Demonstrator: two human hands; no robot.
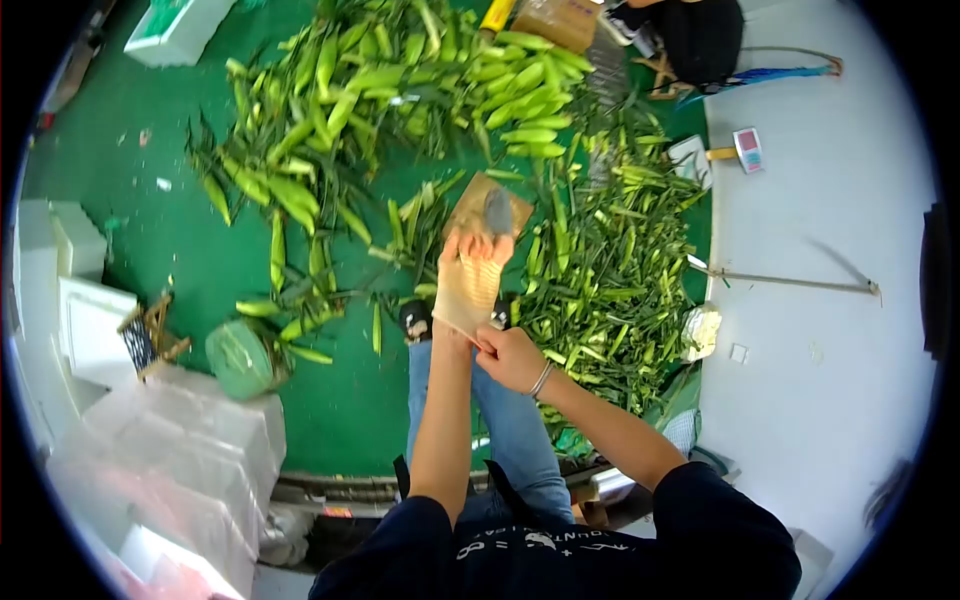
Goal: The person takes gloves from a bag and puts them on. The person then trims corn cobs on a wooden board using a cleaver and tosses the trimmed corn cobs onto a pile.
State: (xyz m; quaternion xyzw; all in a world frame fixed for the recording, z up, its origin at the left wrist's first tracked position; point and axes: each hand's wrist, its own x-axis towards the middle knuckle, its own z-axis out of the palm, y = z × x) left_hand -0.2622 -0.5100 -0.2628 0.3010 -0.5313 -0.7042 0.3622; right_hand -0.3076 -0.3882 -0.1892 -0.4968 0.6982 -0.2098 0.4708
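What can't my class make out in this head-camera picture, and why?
All in the head view:
Right shoe: mostly hidden by the left hand and its pale glove.
Person at top right: cut off by the top edge.
Grey thing beyond the left hand: too blurred to identify.
White panel at right: markings too small to read.

Right hand (512,358) pinching glove (458,305) on left hand (476,268).
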